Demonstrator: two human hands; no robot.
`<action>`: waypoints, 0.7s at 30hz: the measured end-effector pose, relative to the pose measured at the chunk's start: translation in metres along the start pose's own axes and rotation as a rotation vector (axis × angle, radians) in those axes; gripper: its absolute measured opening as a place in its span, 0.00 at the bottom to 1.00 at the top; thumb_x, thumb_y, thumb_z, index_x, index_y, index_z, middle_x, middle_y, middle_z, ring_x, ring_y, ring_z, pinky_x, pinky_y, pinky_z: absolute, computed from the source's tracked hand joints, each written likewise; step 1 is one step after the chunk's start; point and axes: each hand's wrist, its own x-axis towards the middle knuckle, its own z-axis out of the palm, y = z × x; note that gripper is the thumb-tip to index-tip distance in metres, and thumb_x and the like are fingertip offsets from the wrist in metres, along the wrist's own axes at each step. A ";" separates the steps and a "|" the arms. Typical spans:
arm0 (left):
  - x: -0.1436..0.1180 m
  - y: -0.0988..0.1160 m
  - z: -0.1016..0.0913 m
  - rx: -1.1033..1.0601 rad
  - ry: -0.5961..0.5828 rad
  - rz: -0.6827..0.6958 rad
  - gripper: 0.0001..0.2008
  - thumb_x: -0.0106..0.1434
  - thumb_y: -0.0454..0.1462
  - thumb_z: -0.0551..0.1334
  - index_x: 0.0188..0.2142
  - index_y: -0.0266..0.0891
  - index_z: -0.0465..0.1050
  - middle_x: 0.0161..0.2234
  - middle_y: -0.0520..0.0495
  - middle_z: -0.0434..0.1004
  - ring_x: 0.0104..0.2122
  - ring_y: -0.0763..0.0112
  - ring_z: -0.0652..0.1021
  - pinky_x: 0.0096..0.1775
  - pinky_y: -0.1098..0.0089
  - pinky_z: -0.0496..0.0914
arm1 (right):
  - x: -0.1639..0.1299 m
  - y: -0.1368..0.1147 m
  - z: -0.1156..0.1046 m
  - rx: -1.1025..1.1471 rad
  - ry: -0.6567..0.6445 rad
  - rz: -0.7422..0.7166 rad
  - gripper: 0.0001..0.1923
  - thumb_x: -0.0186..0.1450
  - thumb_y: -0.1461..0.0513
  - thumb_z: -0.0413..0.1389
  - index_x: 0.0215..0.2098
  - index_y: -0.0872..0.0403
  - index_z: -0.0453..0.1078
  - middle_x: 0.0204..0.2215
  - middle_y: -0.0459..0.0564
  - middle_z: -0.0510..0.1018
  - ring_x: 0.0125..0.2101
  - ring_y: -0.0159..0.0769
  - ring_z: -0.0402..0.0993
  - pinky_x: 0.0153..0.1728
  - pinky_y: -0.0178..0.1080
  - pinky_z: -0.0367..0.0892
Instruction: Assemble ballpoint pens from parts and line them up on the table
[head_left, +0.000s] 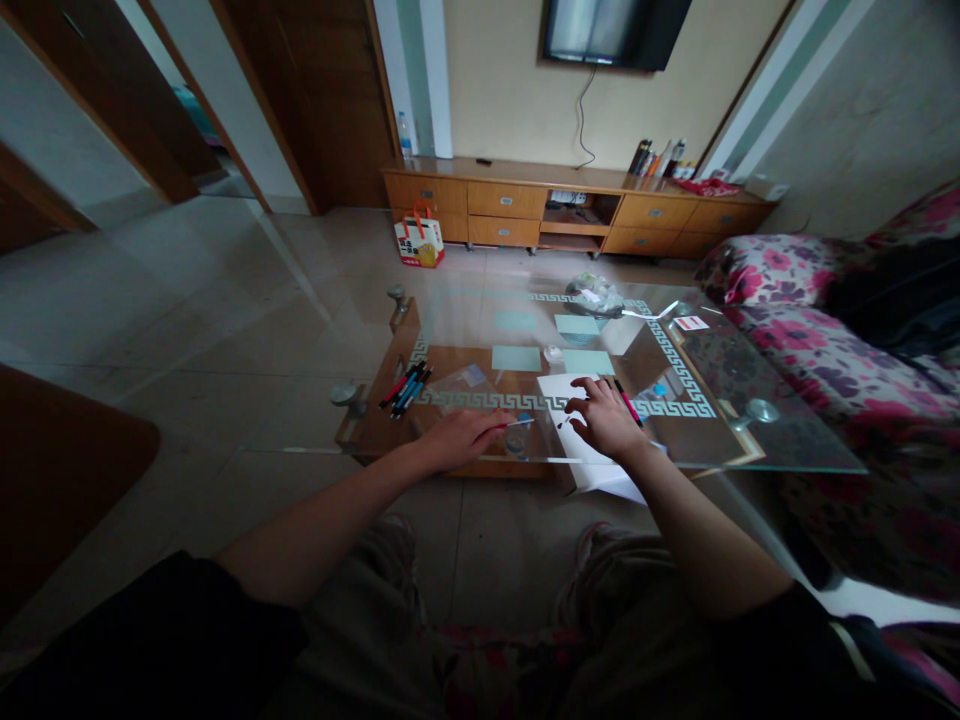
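Observation:
My left hand (pixel 463 437) rests on the glass table (pixel 750 440) near its front edge and holds a thin pen (pixel 517 423) that points right. My right hand (pixel 606 415) lies flat on a white sheet of paper (pixel 559 392), fingers spread on it. A red pen (pixel 627 402) lies just right of that hand. Several pens (pixel 406 387) lie in a bunch at the table's left end. A clear plastic bag (pixel 459 381) lies beyond my left hand.
Pale green cards (pixel 516 358) and a small white object (pixel 553 353) lie mid-table; a crumpled plastic bag (pixel 594 294) sits at the far edge. A floral sofa (pixel 840 340) stands to the right, a wooden cabinet (pixel 570 205) under a wall screen ahead, a paper bag (pixel 419 239) on the floor.

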 end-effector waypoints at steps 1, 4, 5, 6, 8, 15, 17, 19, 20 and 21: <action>0.000 0.000 0.000 -0.002 0.001 0.001 0.17 0.73 0.39 0.51 0.58 0.46 0.68 0.50 0.46 0.79 0.48 0.65 0.78 0.50 0.66 0.69 | 0.000 0.000 0.000 0.002 0.003 0.000 0.09 0.65 0.61 0.57 0.42 0.51 0.77 0.56 0.56 0.65 0.53 0.52 0.60 0.53 0.53 0.62; -0.001 0.001 -0.001 -0.015 0.009 -0.008 0.17 0.72 0.39 0.52 0.58 0.47 0.69 0.50 0.46 0.79 0.48 0.64 0.78 0.50 0.66 0.69 | 0.001 -0.003 -0.004 0.026 0.036 0.007 0.10 0.64 0.62 0.57 0.43 0.51 0.76 0.56 0.57 0.66 0.53 0.53 0.61 0.53 0.53 0.63; -0.001 0.000 0.000 -0.026 0.021 -0.019 0.17 0.72 0.40 0.52 0.58 0.47 0.69 0.49 0.46 0.79 0.47 0.64 0.78 0.49 0.66 0.69 | 0.001 -0.005 -0.006 0.047 0.064 0.020 0.11 0.64 0.62 0.56 0.45 0.51 0.75 0.55 0.57 0.66 0.53 0.53 0.62 0.53 0.53 0.63; 0.000 0.000 0.001 -0.044 0.039 -0.037 0.17 0.72 0.40 0.53 0.58 0.46 0.69 0.49 0.46 0.79 0.47 0.64 0.79 0.48 0.66 0.69 | 0.002 -0.008 -0.009 0.081 0.103 0.039 0.14 0.64 0.62 0.56 0.48 0.52 0.73 0.54 0.58 0.68 0.52 0.52 0.63 0.52 0.52 0.63; 0.001 -0.002 0.004 -0.123 0.087 -0.084 0.17 0.71 0.41 0.54 0.57 0.45 0.71 0.47 0.45 0.80 0.43 0.64 0.79 0.45 0.67 0.71 | 0.002 -0.015 -0.015 0.193 0.209 0.092 0.20 0.65 0.63 0.55 0.55 0.53 0.67 0.51 0.58 0.71 0.49 0.50 0.66 0.51 0.50 0.65; 0.014 -0.005 0.021 -0.782 0.211 -0.349 0.22 0.68 0.46 0.59 0.56 0.37 0.65 0.35 0.44 0.81 0.19 0.76 0.75 0.22 0.77 0.65 | 0.001 -0.053 -0.017 0.688 0.338 0.155 0.15 0.66 0.62 0.53 0.51 0.51 0.66 0.43 0.51 0.75 0.36 0.37 0.72 0.37 0.41 0.70; 0.016 -0.002 0.021 -0.858 0.215 -0.389 0.22 0.66 0.47 0.61 0.55 0.37 0.65 0.34 0.44 0.82 0.18 0.77 0.76 0.20 0.79 0.61 | 0.001 -0.064 -0.012 0.799 0.248 0.123 0.16 0.66 0.61 0.54 0.52 0.50 0.67 0.44 0.52 0.75 0.37 0.37 0.72 0.34 0.39 0.70; 0.017 0.001 0.021 -0.900 0.203 -0.398 0.22 0.66 0.47 0.62 0.54 0.38 0.65 0.34 0.44 0.82 0.19 0.76 0.76 0.20 0.78 0.61 | 0.002 -0.074 -0.006 0.906 0.167 0.093 0.18 0.66 0.61 0.55 0.54 0.49 0.67 0.47 0.52 0.74 0.40 0.37 0.73 0.34 0.38 0.71; 0.016 0.002 0.020 -0.916 0.193 -0.395 0.22 0.65 0.47 0.62 0.54 0.38 0.65 0.34 0.45 0.82 0.19 0.76 0.76 0.21 0.78 0.62 | 0.002 -0.079 -0.005 0.957 0.137 0.085 0.19 0.66 0.61 0.55 0.55 0.48 0.67 0.49 0.52 0.74 0.41 0.38 0.73 0.35 0.38 0.72; 0.016 0.002 0.021 -0.929 0.178 -0.390 0.22 0.65 0.47 0.62 0.55 0.38 0.64 0.34 0.45 0.81 0.19 0.75 0.76 0.21 0.77 0.63 | 0.002 -0.082 -0.003 0.999 0.108 0.080 0.21 0.65 0.61 0.55 0.57 0.47 0.66 0.50 0.53 0.73 0.43 0.38 0.73 0.35 0.38 0.73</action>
